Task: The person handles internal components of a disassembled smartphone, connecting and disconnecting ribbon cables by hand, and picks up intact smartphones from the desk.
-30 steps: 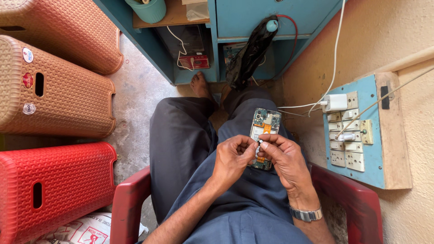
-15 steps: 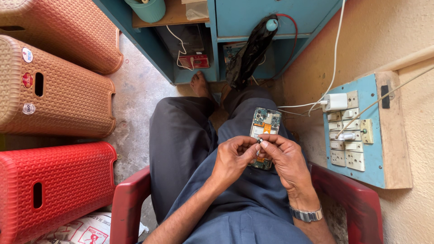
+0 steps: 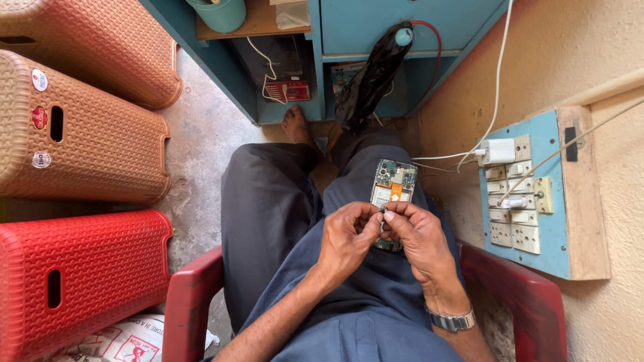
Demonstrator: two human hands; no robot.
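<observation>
An opened mobile phone (image 3: 392, 188) with its back cover off lies on my right thigh, circuit board and orange parts showing. My left hand (image 3: 349, 238) and my right hand (image 3: 416, 234) meet just over its lower end, fingertips pinched together on a small pale part that is too tiny to identify. The lower part of the phone is hidden under my fingers. A metal watch (image 3: 451, 320) is on my right wrist. I sit in a red plastic chair (image 3: 191, 295).
Brown and red plastic stools (image 3: 80, 134) lie stacked on the left. A blue desk (image 3: 376, 27) stands ahead with a black bag hanging. A blue switchboard (image 3: 530, 194) with a white charger and cables is on the right wall. Concrete floor lies between.
Both hands have stayed over the phone; the fingertips shifted slightly closer together. The phone has not moved.
</observation>
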